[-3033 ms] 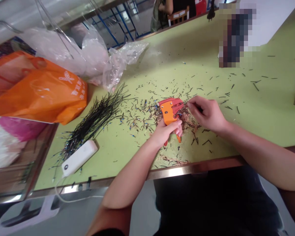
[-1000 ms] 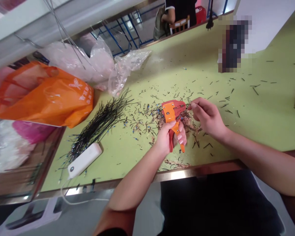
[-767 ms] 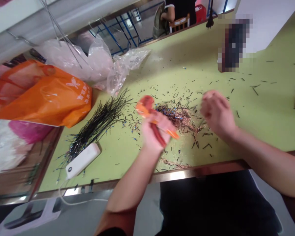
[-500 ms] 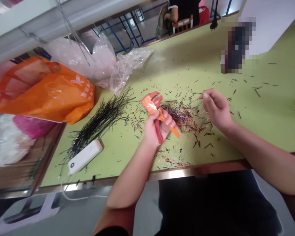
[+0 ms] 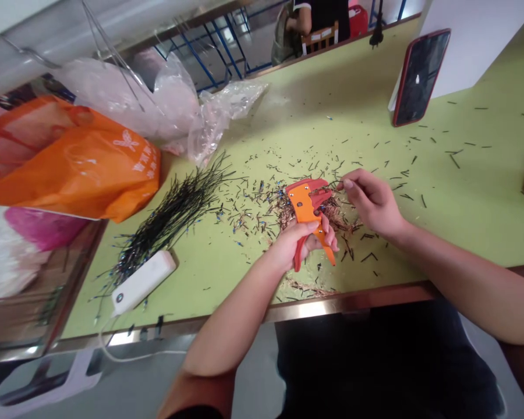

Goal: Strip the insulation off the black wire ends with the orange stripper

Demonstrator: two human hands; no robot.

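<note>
My left hand [image 5: 303,238] is wrapped round the handles of an orange and red wire stripper [image 5: 305,209], its jaws pointing up and to the right. My right hand [image 5: 369,201] pinches a thin dark wire [image 5: 335,185] just right of the jaws; whether the wire's end sits inside them is too small to tell. Beneath and around the tool lies a heap of copper-coloured and dark scraps [image 5: 340,218]. To the left, a long bundle of black wires [image 5: 174,212] lies on the green table [image 5: 244,291], with blue bits at its lower end.
A white power bank [image 5: 144,282] with a cable lies at the front left. An orange bag [image 5: 113,169] and clear plastic bags [image 5: 174,105] stand behind. A phone [image 5: 421,78] leans at the back right. A person [image 5: 323,17] sits beyond the table.
My left hand has moved right with the stripper and turned it, bringing its jaws near the wire. My right hand has shifted slightly left and down.
</note>
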